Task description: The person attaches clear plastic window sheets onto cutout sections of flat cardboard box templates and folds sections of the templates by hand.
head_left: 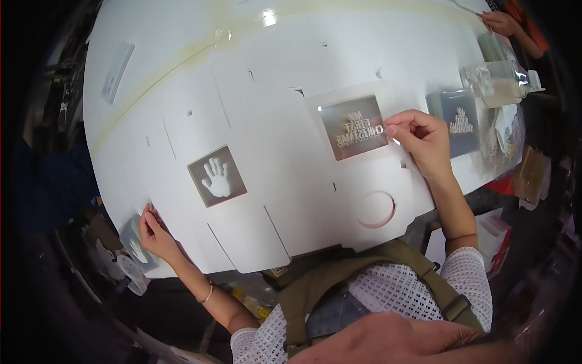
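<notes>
My right hand (424, 141) pinches the right edge of a clear sheet (362, 120) printed in white with "MY FIRST CHRISTMAS". The sheet lies over a square window in a large white die-cut card (285, 200), its lettering doubled by a shadow or reflection. In the card's other square window is a white handprint on a clear panel (217, 178). My left hand (159, 236) is at the left table edge, fingertips pressed together; whatever they hold is hidden. Just beside it is a stack of handprint sheets (137, 247).
A stack of lettered sheets (462, 124) sits on the right, near a clear plastic bottle (498, 83) lying on its side and crumpled plastic bags (504, 133). Another person's hand (501, 24) is at the upper right. A flat strip (117, 73) lies upper left.
</notes>
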`<state>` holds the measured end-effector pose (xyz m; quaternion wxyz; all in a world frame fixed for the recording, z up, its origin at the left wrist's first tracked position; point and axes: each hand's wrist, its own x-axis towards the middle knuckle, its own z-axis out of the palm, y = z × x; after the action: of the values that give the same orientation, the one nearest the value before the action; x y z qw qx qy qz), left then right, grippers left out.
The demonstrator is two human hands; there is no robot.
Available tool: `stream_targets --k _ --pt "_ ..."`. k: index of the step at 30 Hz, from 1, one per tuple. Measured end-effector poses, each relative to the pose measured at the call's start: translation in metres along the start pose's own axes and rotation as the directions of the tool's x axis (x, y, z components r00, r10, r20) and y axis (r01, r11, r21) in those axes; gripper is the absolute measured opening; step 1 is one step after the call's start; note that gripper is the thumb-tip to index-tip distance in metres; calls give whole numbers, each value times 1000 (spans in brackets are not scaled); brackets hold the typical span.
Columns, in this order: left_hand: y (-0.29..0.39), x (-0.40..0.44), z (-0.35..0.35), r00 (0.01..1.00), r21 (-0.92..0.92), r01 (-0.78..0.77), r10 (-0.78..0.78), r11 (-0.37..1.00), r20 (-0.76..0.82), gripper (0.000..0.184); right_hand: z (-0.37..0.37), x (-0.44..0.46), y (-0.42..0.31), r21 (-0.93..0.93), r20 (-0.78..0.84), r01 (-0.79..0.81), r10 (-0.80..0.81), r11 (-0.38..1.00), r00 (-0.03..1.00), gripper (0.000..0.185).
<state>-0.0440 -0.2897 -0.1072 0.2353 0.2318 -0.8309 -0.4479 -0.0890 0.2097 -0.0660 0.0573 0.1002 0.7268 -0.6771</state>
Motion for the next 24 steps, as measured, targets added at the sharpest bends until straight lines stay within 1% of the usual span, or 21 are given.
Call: stream_targets --k 3,7,9,10,11,12,13,15,16,18,19,21,24 --pt "-3 1 1 1000 -34 -8 7 999 -15 27 -3 0 3 2 43 5 -5 1000 999 9" --pt "3 -2 1 1000 -40 13 -14 999 -22 27 -2 -2 7 -28 27 23 -22 999 999 9" --pt "6 -3 -2 999 36 -3 4 999 -34 26 0 -2 6 -47 5 23 -23 999 1000 9" --pt "8 -4 -3 999 36 -5 6 999 -33 26 0 -3 6 -46 4 25 -25 999 1000 9" --pt "16 -6 -3 986 215 -146 160 966 -49 25 0 -3 6 -83 5 27 -26 996 1000 9" --pt "25 -7 0 950 384 -275 312 882 -36 24 -1 -3 6 -120 2 28 -28 992 1000 8" --pt "36 -8 2 949 379 -279 313 882 -29 24 -1 -4 7 -121 -7 26 -27 992 1000 8" --pt "65 -13 4 889 423 -405 457 810 -25 23 -2 -3 8 -116 12 29 -28 993 1000 11" --pt "74 -17 6 891 423 -402 454 812 -27 23 -2 -3 8 -119 14 28 -27 992 1000 11" --pt "90 -23 13 863 388 -472 505 791 20 20 -4 -4 7 -250 12 86 -86 964 996 10" --pt "96 -27 17 863 389 -472 506 791 19 20 -3 -3 7 -249 13 87 -87 964 996 10" --pt "103 -31 26 760 398 -637 624 661 180 18 0 -2 4 -337 13 227 -237 914 971 9" --pt "102 -33 33 752 417 -640 638 645 166 16 0 -2 0 -376 -2 224 -243 899 970 10"
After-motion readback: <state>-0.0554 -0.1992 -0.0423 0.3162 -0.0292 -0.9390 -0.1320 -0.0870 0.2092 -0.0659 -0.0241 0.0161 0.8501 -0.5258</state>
